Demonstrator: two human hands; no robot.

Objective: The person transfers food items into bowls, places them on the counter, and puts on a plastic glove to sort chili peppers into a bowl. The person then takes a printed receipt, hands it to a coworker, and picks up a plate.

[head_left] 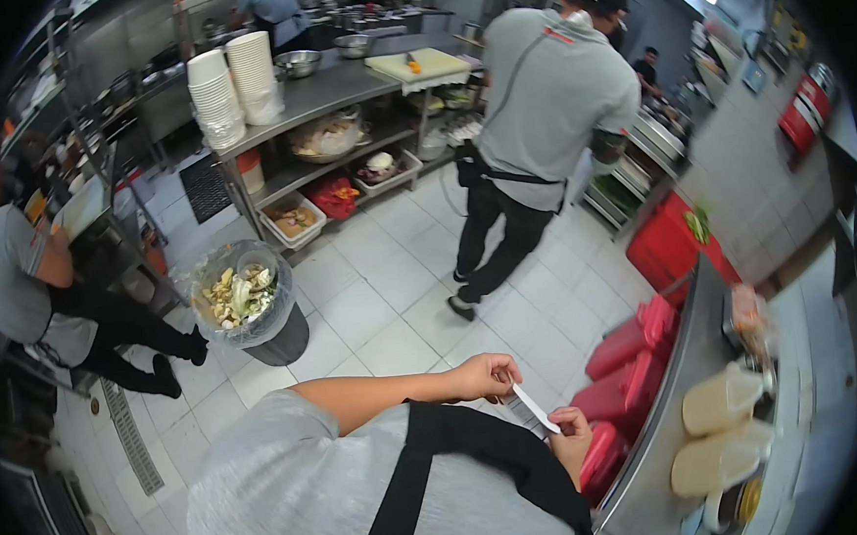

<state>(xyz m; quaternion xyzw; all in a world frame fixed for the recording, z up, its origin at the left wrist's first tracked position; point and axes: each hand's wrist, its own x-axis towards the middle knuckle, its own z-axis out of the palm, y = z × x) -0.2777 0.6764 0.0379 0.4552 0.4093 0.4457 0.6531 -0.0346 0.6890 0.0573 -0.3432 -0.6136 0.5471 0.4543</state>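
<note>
My left hand (484, 376) pinches the upper left end of a white paper slip (538, 414). Fingers of my right hand (571, 439) grip the slip's lower right end. Dark print shows on the paper, too small to read. The slip is held out in front of my chest, over the tiled floor and close to the red bins (624, 385) on the right.
A steel counter (646, 455) with large jugs (723, 399) runs along my right. A lined trash bin (281, 340) with food scraps stands front left. Ahead, a co-worker (556, 103) is beside a steel table (325, 95); another person (16, 263) works at left.
</note>
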